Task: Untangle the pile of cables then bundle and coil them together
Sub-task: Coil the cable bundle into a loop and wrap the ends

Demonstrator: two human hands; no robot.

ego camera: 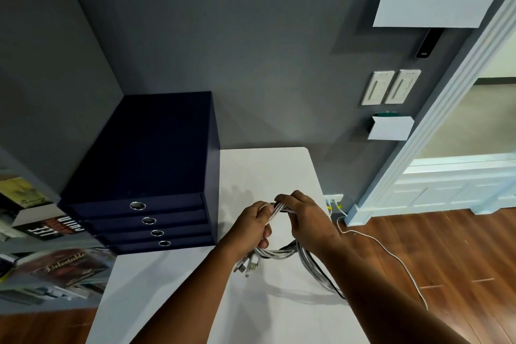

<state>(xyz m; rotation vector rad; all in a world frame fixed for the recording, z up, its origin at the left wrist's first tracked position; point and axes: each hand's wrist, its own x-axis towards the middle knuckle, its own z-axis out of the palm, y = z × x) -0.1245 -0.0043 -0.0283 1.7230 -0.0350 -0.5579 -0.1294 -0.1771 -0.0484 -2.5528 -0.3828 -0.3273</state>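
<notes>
— Holding the bundle of cables (pixel 282 253) above the white desk (pixel 265 165), both hands look committed: left hand (pixel 252 222) clamped on the near side of the loop, right hand (pixel 301 218) closed over the top where the strands cross.

— What could slip?

— The plug ends (pixel 247 265) dangle loose below the left hand; if that grip eases, I'd expect the coil to spring open. The tail trailing under the right forearm could also snag the desk edge and drag 1 strand out.
</notes>
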